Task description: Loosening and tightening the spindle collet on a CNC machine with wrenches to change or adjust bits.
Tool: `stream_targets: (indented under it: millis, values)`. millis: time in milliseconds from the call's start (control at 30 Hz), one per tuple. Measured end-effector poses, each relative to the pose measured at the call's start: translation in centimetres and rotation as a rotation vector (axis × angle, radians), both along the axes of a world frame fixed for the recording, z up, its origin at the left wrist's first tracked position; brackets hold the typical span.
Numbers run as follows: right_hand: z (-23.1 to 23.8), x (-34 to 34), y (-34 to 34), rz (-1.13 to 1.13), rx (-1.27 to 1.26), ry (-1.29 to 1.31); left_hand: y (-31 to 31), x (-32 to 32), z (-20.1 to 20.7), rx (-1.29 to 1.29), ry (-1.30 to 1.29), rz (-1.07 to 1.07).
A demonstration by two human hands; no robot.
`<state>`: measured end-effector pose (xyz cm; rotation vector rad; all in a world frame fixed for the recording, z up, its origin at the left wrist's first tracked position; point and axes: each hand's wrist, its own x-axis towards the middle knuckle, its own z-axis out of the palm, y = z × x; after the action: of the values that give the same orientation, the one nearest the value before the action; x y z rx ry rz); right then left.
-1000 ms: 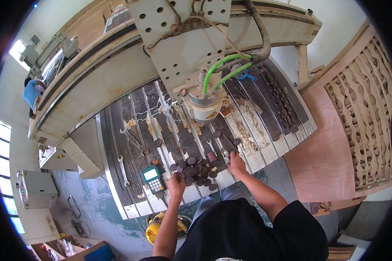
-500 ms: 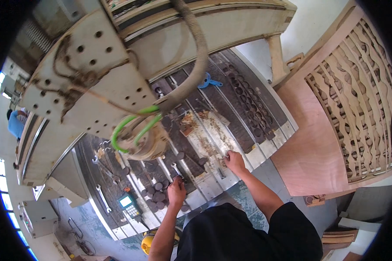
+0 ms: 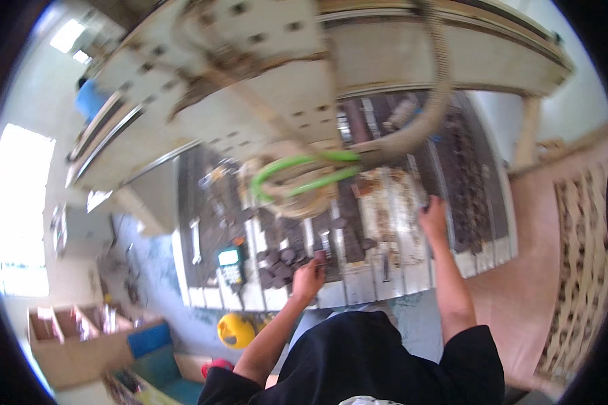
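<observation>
My left hand (image 3: 307,280) is closed around a dark brown round piece (image 3: 320,257) at the front edge of the slatted machine bed (image 3: 368,289). Just left of it lies a heap of similar dark round pieces (image 3: 275,268). My right hand (image 3: 434,221) is over the bed, right of a pale dusty board (image 3: 387,202), fingers closed. A small dark thing (image 3: 423,209) shows at its fingertips, too blurred to name. Long rows of dark round pieces (image 3: 467,182) run along the bed's right side. A spanner (image 3: 326,241) lies beyond my left hand.
Overhead hangs the machine's gantry (image 3: 446,54) with a thick hose (image 3: 442,81) and green tubing (image 3: 304,162). A handheld controller (image 3: 230,264) and another spanner (image 3: 195,241) lie left. A yellow container (image 3: 235,331) stands below the front edge. Patterned wooden panel (image 3: 581,263) at right.
My view has swung left, so the bed sits further right and more floor and boxes show. My right hand has moved slightly away from me across the board; my left stays by the heap.
</observation>
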<state>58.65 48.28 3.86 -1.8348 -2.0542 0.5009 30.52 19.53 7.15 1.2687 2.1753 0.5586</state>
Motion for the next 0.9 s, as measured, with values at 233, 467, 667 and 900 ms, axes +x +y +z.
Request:
stream_targets:
  millis: [233,467,667,900]
  values:
    - [-2.0,-1.4,2.3,0.094,-0.082,-0.120,-3.7,-1.8,0.7,0.081,0.017,0.202]
    - [-0.5,0.6,-0.9,0.087,-0.222,-0.273,-7.7,-14.4,-0.2,0.121,0.346,0.623]
    - [2.7,5.7,-9.4,-0.030,-0.171,-0.225,-12.9,-32.7,-3.2,-0.159,0.573,0.841]
    - [5.2,7.3,-23.0,-0.149,-0.238,-0.211,-16.6,-39.1,-8.7,-0.398,0.400,0.580]
